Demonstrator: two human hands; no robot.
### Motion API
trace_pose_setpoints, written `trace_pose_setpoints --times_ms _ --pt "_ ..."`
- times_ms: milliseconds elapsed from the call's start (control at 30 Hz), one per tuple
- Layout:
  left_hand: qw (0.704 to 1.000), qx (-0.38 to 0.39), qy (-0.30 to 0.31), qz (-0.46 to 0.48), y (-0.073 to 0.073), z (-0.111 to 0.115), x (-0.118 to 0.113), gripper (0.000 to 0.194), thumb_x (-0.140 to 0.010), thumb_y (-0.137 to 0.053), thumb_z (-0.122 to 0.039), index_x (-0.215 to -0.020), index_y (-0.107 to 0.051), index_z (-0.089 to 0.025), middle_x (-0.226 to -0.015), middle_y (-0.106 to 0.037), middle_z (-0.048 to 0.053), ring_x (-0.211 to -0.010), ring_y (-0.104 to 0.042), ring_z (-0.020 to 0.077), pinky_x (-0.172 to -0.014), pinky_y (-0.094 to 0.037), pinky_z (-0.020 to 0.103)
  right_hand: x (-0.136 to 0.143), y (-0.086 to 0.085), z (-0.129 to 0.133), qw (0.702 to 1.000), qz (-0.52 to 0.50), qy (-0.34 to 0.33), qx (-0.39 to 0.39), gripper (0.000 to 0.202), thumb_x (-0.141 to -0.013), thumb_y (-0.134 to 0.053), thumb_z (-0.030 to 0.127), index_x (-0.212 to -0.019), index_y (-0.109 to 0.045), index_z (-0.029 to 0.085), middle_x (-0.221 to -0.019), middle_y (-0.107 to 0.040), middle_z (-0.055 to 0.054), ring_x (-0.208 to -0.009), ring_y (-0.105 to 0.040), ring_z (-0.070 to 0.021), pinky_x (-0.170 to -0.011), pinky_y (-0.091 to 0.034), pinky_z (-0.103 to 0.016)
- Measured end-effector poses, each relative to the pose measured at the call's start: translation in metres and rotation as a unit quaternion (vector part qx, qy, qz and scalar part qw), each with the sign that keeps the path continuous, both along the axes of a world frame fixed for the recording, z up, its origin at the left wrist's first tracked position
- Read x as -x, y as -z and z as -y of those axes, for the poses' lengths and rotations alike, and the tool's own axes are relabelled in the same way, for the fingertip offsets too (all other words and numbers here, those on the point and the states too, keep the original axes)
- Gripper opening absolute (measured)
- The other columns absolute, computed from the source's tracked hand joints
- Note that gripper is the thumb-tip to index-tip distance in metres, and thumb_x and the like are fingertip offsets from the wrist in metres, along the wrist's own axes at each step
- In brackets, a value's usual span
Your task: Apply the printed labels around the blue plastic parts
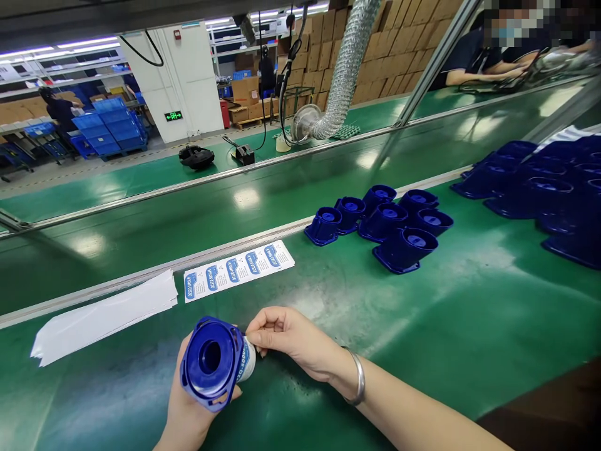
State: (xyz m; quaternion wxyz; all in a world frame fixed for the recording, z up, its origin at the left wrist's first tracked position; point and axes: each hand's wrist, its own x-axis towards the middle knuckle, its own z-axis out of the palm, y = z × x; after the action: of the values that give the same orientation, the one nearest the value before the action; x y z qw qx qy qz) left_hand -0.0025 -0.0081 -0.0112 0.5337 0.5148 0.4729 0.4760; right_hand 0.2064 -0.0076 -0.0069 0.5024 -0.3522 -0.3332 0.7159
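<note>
My left hand (190,423) is wrapped around a dark blue plastic housing (193,376), its flanged end with a round hole facing me. A white and blue printed label (246,360) curves around the housing's right side. Thumb and forefinger of my right hand (298,341) pinch together at the label's upper right edge. Beyond my hands lies a sheet of labels (239,270) with several blue and white stickers on it. Left of that sheet is a stack of white strips (106,316), blank side up.
Several blue housings (404,250) stand on the green bench, with a larger cluster (530,178) at the far right. A metal rail (220,250) separates the bench from a green belt. A silver duct (345,69) hangs beyond. Co-workers (483,66) sit at upper right.
</note>
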Motion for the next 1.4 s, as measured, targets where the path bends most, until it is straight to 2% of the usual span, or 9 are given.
trace_pose_setpoints --times_ms 300,433,567,667,867,1000,1167,1300,1400 --pt "1.0 0.006 0.004 0.021 0.006 0.001 0.001 0.085 -0.052 -0.096 -0.033 -0.127 -0.055 -0.025 -0.114 -0.069 0.009 -0.112 -0.065 0.0348 -0.095 -0.054 0.043 0.001 0.0 0.002 1.0 0.017 0.005 0.003 0.042 -0.073 -0.092 0.046 -0.082 -0.071 0.011 -0.075 -0.065 -0.003 -0.068 -0.054 -0.013 -0.068 -0.043 -0.027" --pt "1.0 0.01 0.016 0.01 0.012 -0.002 0.007 0.085 -0.053 -0.095 -0.03 -0.129 -0.056 -0.023 -0.118 -0.069 0.012 -0.111 -0.065 0.0346 -0.097 -0.053 0.045 0.001 0.004 0.002 0.999 0.034 -0.005 0.004 0.044 -0.074 -0.09 0.05 -0.08 -0.068 0.012 -0.075 -0.063 -0.003 -0.067 -0.051 -0.013 -0.066 -0.041 -0.026" --pt "0.997 0.048 0.023 0.057 0.02 -0.004 0.008 0.09 -0.051 -0.097 -0.03 -0.131 -0.056 -0.022 -0.126 -0.066 0.015 -0.118 -0.062 0.0378 -0.103 -0.049 0.049 0.004 0.007 0.004 0.997 0.079 -0.012 -0.008 0.047 -0.081 -0.081 0.057 -0.08 -0.063 0.014 -0.075 -0.057 0.0 -0.067 -0.047 -0.0129 -0.065 -0.037 -0.027" --pt "0.99 0.082 0.017 0.111 0.018 -0.004 0.002 0.081 -0.055 -0.096 -0.032 -0.126 -0.059 -0.021 -0.123 -0.068 0.015 -0.114 -0.065 0.0365 -0.1 -0.051 0.05 0.008 0.006 0.007 0.989 0.139 0.023 -0.045 0.044 -0.089 -0.07 0.058 -0.081 -0.059 0.016 -0.074 -0.053 0.001 -0.068 -0.044 -0.0142 -0.064 -0.035 -0.027" --pt "0.978 0.136 0.025 0.156 0.008 -0.004 -0.005 0.06 -0.064 -0.092 -0.031 -0.116 -0.065 -0.018 -0.114 -0.073 0.016 -0.106 -0.068 0.033 -0.096 -0.053 0.05 0.015 0.0 0.013 0.954 0.25 0.109 -0.127 0.036 -0.098 -0.057 0.048 -0.078 -0.055 0.019 -0.079 -0.053 -0.001 -0.074 -0.048 -0.0173 -0.067 -0.037 -0.029" --pt "0.976 0.139 0.011 0.17 0.007 -0.006 -0.004 0.063 -0.064 -0.092 -0.031 -0.118 -0.064 -0.019 -0.114 -0.072 0.014 -0.106 -0.068 0.0319 -0.095 -0.053 0.048 0.016 0.001 0.014 0.959 0.217 0.127 -0.132 0.035 -0.099 -0.059 0.049 -0.081 -0.056 0.019 -0.079 -0.053 -0.001 -0.073 -0.048 -0.0169 -0.067 -0.038 -0.029" --pt "0.967 0.167 0.039 0.186 0.009 -0.009 -0.003 0.056 -0.071 -0.088 -0.037 -0.118 -0.064 -0.019 -0.114 -0.072 0.013 -0.112 -0.066 0.0337 -0.096 -0.054 0.046 0.014 0.003 0.01 0.993 0.088 0.052 -0.052 0.037 -0.089 -0.076 0.05 -0.085 -0.062 0.017 -0.074 -0.056 0.0 -0.068 -0.051 -0.0142 -0.068 -0.042 -0.027" --pt "0.958 0.203 0.056 0.196 0.008 -0.009 -0.002 0.051 -0.077 -0.083 -0.041 -0.12 -0.064 -0.02 -0.121 -0.07 0.013 -0.118 -0.063 0.0333 -0.099 -0.052 0.045 0.011 0.002 0.008 1.0 0.01 0.029 -0.003 0.043 -0.079 -0.088 0.045 -0.097 -0.062 0.017 -0.077 -0.06 0.001 -0.067 -0.051 -0.0121 -0.064 -0.041 -0.024" --pt "0.955 0.21 0.071 0.197 0.007 -0.007 -0.002 0.052 -0.079 -0.082 -0.04 -0.123 -0.063 -0.02 -0.125 -0.068 0.013 -0.119 -0.062 0.0337 -0.1 -0.051 0.045 0.007 -0.001 0.007 1.0 0.009 -0.002 0.019 0.048 -0.077 -0.09 0.047 -0.101 -0.062 0.016 -0.078 -0.061 0.001 -0.066 -0.051 -0.0117 -0.063 -0.041 -0.023"
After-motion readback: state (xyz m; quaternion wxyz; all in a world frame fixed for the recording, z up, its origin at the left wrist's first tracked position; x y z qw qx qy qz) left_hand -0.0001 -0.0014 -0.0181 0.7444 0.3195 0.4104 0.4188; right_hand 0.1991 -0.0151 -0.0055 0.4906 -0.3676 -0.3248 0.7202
